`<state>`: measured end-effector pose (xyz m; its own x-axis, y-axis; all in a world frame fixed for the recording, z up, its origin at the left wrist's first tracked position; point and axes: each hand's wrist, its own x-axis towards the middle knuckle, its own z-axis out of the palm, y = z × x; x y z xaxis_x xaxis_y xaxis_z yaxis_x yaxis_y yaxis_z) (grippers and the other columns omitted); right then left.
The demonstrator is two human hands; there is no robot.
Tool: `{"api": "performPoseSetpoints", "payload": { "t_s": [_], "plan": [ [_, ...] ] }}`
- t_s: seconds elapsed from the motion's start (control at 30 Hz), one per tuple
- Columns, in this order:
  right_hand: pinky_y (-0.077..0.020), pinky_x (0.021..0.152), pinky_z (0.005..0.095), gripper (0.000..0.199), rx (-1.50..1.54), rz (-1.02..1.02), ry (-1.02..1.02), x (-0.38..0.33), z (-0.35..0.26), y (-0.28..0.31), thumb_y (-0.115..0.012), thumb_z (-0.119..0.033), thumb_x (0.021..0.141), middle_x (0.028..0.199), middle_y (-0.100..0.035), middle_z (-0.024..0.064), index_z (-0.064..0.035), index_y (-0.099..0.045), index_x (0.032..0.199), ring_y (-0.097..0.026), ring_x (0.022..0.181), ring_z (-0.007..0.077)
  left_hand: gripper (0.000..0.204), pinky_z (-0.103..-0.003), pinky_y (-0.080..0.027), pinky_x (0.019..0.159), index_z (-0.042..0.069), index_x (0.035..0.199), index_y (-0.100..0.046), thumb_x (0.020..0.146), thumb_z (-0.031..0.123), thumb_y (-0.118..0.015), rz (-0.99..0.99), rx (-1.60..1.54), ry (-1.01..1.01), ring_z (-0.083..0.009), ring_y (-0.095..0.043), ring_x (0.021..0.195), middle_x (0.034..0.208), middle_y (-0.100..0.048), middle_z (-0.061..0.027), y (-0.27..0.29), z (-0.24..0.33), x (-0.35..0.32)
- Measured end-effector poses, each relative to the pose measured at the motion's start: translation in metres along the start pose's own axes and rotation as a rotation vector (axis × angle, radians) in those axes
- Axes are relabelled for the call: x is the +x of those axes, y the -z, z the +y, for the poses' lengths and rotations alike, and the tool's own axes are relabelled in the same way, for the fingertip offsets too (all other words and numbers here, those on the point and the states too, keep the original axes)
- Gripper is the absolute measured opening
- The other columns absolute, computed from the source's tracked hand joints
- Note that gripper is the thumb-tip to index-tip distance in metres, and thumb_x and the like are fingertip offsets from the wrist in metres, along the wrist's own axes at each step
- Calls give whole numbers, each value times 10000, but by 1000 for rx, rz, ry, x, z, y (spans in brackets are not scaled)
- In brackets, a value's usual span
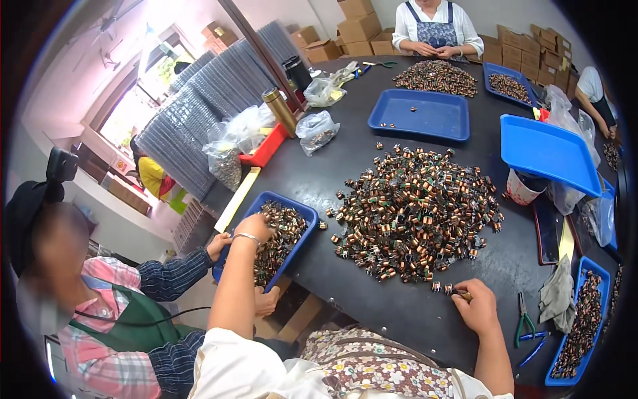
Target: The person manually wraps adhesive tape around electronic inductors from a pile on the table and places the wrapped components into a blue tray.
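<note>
- Coil parts (458, 291), small copper-wound pieces, sit under the right hand (475, 307) at the near edge of the dark table (399, 312); the fingers are curled and pinch one part at their tips.
- Just beyond that hand a few loose parts lie in a short row, and past them spreads the big heap of coils (415, 213) in the middle of the table.
- Left hand (254, 227), with a thin bracelet at the wrist, reaches into the blue tray (302, 216) at the table's left edge; its fingers are bent down onto the coils in the tray, and whether they grip any cannot be told.
- Beside that tray a co-worker in a plaid shirt and green apron holds its near corner with one hand (218, 245).
- To the right lie green-handled pliers (524, 322), a grey cloth (557, 296) and another blue tray of coils (585, 322).
- Farther off, an almost bare blue tray (419, 114), clear bags (318, 132) and a person in a white shirt at the far side.
</note>
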<state>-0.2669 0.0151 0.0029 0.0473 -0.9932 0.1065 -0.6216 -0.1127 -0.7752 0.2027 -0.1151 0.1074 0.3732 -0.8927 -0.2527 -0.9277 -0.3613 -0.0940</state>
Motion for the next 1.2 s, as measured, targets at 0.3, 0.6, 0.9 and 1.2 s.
{"api": "performPoseSetpoints", "payload": {
  "t_s": [0.3, 0.6, 0.9, 1.2],
  "plan": [
    [-480, 670, 364, 202, -146, -9, 25, 3, -3, -12, -725, -110, 683, 846, -590, 74, -72, -598, 835, -604, 777, 285, 281, -287, -494, 732, 16, 1077, -614, 819, 125, -636, 272, -662, -574, -176, -630, 807, 934, -660, -115, 7, 82, -46],
    [-482, 665, 355, 135, 92, 34, -49, 0, 18, -6, -662, -66, 739, 874, -612, 93, -52, -592, 853, -607, 763, 291, 265, -266, -489, 815, 22, 1128, -593, 870, 79, -580, -659, -649, -1147, -123, -616, 916, 984, -657, -76, -79, 196, -152],
    [-502, 706, 371, 214, -85, -113, 45, 3, 11, -7, -674, -70, 712, 948, -609, 43, -107, -605, 912, -621, 839, 277, 267, -253, -470, 853, 15, 1152, -570, 888, 34, -538, -654, -932, -889, -105, -576, 987, 1107, -607, -55, -132, 239, -146],
    [-526, 707, 317, 237, 318, 27, 255, -5, 5, 0, -690, 1, 713, 954, -639, 105, -40, -613, 934, -643, 850, 262, 324, -241, -493, 723, 10, 1212, -495, 902, 85, -551, -990, -1246, -762, -110, -599, 855, 1044, -612, -71, -136, 241, -156]
  ]
}}
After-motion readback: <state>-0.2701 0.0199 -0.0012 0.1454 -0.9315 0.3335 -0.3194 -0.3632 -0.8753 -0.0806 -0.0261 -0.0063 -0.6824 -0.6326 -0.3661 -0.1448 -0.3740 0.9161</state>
